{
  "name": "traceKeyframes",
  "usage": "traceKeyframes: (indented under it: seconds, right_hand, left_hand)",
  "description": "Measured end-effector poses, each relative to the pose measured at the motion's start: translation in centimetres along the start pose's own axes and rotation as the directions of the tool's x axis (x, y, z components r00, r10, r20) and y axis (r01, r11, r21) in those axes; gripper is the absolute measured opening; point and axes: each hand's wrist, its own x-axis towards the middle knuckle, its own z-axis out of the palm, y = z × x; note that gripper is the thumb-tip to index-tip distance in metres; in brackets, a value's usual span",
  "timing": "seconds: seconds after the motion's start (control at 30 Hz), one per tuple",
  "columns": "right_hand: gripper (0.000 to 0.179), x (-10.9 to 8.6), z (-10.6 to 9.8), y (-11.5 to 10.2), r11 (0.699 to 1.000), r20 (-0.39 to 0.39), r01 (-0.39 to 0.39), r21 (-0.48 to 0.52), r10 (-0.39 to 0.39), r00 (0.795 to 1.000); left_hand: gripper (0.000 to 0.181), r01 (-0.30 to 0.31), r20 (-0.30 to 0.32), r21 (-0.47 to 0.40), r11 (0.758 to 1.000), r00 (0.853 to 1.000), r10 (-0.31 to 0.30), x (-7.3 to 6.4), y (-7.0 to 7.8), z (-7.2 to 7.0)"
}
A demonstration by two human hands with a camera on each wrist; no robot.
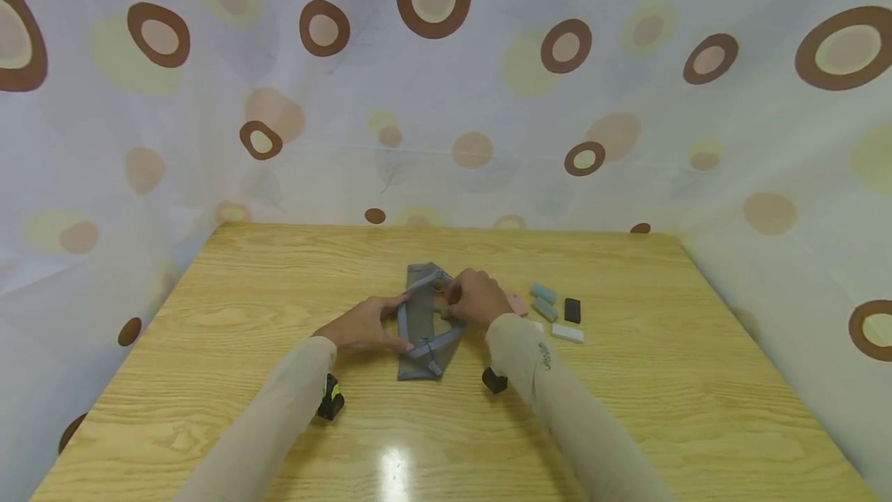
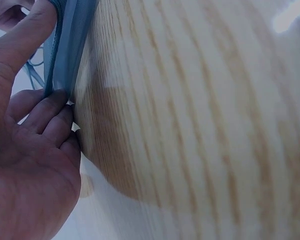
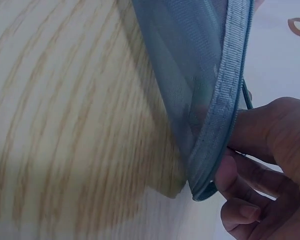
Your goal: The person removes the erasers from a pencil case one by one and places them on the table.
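A grey-blue mesh zipper pouch lies on the wooden table with its mouth spread wide. My left hand holds the pouch's left rim, thumb near the front and index finger farther back; in the left wrist view the fingers of the left hand meet the zipper edge. At the opposite side, my right hand reaches over the opening with bent fingers. In the right wrist view the rim covers part of the right hand, and I cannot tell whether its fingertips pinch anything.
Right of the pouch lie small blocks: a blue one, a grey-green one, a black one, a white one and a pink one, partly behind the right hand. A patterned curtain hangs behind the wooden table.
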Motion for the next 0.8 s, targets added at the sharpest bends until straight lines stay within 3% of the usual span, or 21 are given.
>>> traceKeyframes:
  seconds: [0.37, 0.67, 0.8]
  right_hand:
    - [0.023, -0.06, -0.21, -0.18, 1.0, 0.029, -0.007, -0.003, 0.007, 1.0]
    - [0.01, -0.26, -0.18, -0.39, 0.999, 0.027, 0.049, 0.009, -0.049, 0.998]
    - [0.017, -0.34, -0.62, -0.55, 0.999, 0.008, 0.041, -0.022, -0.041, 0.999]
  left_hand:
    - [0.099, 0.003, 0.006, -0.016, 1.0, 1.0, -0.003, -0.21, 0.14, -0.09]
    - [0.099, -0.003, 0.005, -0.021, 1.0, 1.0, 0.003, -0.21, 0.11, -0.05]
    - [0.099, -0.005, 0.003, -0.032, 0.999, 1.0, 0.005, -0.21, 0.08, 0.02]
